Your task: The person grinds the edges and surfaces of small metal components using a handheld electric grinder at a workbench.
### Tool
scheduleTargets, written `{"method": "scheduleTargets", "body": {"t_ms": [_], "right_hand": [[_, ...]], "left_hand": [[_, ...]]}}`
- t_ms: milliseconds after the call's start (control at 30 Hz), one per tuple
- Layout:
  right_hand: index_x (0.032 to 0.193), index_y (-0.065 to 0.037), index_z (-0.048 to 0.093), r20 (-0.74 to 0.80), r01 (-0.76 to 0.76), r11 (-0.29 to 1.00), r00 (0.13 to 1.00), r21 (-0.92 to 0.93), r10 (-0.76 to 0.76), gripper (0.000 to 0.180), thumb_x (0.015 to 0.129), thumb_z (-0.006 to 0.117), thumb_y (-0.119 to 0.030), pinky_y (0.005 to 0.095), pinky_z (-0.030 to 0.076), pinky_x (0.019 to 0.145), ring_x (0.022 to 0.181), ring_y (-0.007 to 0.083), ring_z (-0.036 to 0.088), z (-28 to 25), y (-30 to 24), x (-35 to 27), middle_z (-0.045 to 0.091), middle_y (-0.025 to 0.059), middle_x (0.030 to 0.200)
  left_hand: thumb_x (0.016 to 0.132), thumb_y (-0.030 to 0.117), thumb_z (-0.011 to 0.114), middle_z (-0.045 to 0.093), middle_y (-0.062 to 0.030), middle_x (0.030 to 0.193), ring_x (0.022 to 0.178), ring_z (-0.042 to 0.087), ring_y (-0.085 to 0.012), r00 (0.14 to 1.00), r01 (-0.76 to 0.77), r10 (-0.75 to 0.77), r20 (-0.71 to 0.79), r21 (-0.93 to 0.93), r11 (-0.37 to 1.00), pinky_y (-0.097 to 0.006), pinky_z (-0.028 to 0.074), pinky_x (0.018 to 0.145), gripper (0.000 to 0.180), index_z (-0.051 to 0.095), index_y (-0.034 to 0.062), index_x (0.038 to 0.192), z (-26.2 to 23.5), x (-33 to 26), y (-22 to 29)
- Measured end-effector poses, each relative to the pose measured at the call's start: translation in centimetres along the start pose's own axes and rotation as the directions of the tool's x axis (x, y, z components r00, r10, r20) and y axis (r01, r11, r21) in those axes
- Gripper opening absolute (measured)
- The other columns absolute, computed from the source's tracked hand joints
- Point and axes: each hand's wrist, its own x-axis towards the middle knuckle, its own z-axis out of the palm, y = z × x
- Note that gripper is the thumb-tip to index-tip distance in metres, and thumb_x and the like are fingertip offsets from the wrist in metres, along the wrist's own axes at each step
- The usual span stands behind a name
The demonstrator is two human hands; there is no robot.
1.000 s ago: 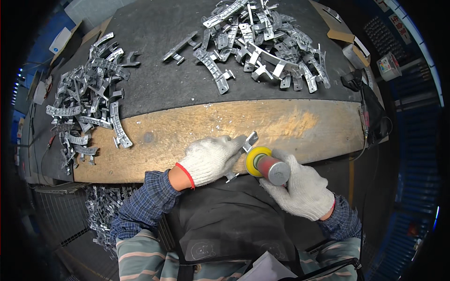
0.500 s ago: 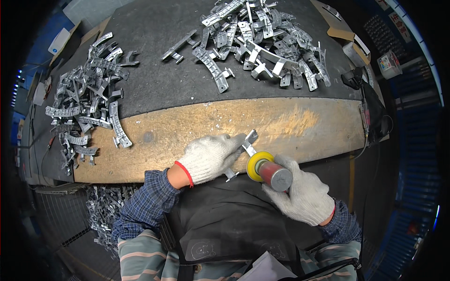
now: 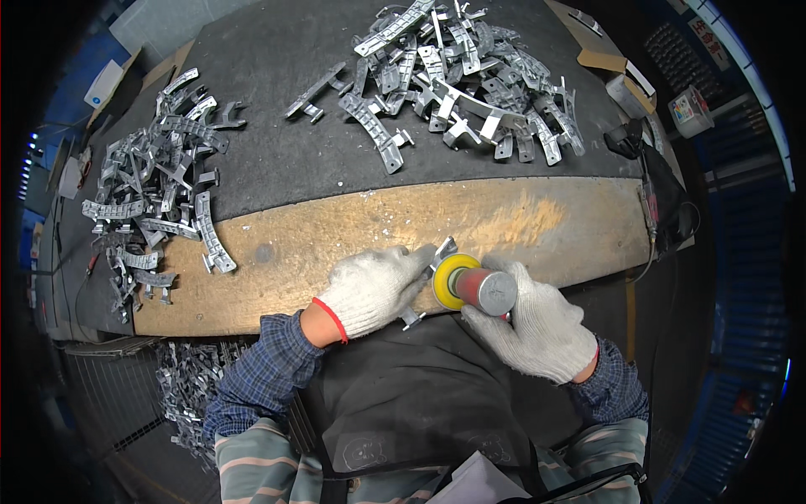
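My left hand [image 3: 375,288], in a white knit glove with a red cuff edge, is closed around a silver metal bracket [image 3: 445,249] at the front edge of the wooden board. The bracket's far end sticks out past my fingertips, and its near end shows below the palm. In my right hand [image 3: 550,329], gloved the same way, is a handheld sander [image 3: 491,291] with a red and grey body and a round yellow pad. The pad's rim meets the bracket beside my left fingers. Most of the bracket's middle is hidden by the glove and the pad.
A wooden board [image 3: 311,231] runs along the front of the black-topped table [image 3: 269,109]. Silver brackets lie in a pile [image 3: 470,76] at the far side and another pile [image 3: 159,181] at the left. More fill a wire basket [image 3: 189,391] below. A cabled tool [image 3: 649,206] lies at the right.
The sander has moved left and a little away from me along the bracket, its pad now nearer my left fingertips. My left hand keeps its grip; the view has shifted slightly.
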Motion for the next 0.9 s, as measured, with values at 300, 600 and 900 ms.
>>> {"method": "scheduleTargets", "body": {"t_ms": [300, 600, 900], "right_hand": [[0.151, 0.004, 0.051, 0.097, -0.181, 0.977, 0.976, -0.113, 0.193, 0.070, 0.104, 0.078, -0.040, 0.0512, 0.067, 0.081, 0.095, 0.0472, 0.081, -0.6, -1.0, -2.5, 0.079, 0.0301, 0.108], [0.157, 0.001, 0.045, 0.247, -0.151, 0.987, 0.956, -0.050, 0.159, 0.079, 0.103, 0.078, -0.046, 0.0529, 0.067, 0.081, 0.095, 0.0489, 0.081, 0.3, -2.4, -2.6, 0.079, 0.0303, 0.112], [0.156, 0.008, 0.042, 0.398, 0.004, 0.994, 0.917, -0.110, 0.040, 0.082, 0.106, 0.073, -0.049, 0.0528, 0.065, 0.069, 0.078, 0.0455, 0.080, 1.2, -4.4, 1.1, 0.078, 0.0274, 0.091]], "left_hand": [[0.106, 0.034, 0.068, 0.076, -0.0198, 0.100, 0.094, 0.078, -0.0408, 1.000, 0.013, -0.011, 0.014, -0.106, 0.994, -0.053, 0.062, 0.080, 0.047, 0.066, 0.0160, 0.150, -0.6, -0.1, -0.5], [0.104, 0.039, 0.073, 0.082, -0.0176, 0.110, 0.098, 0.081, -0.0320, 0.984, 0.144, -0.088, 0.152, -0.412, 0.900, -0.044, 0.061, 0.087, 0.045, 0.078, 0.0150, 0.141, -2.6, 1.1, -1.6], [0.106, 0.041, 0.070, 0.082, -0.0188, 0.115, 0.103, 0.080, -0.0351, 0.999, 0.002, 0.012, 0.033, -0.381, 0.925, -0.044, 0.062, 0.092, 0.046, 0.077, 0.0137, 0.142, -1.2, 1.1, -2.5]]}}
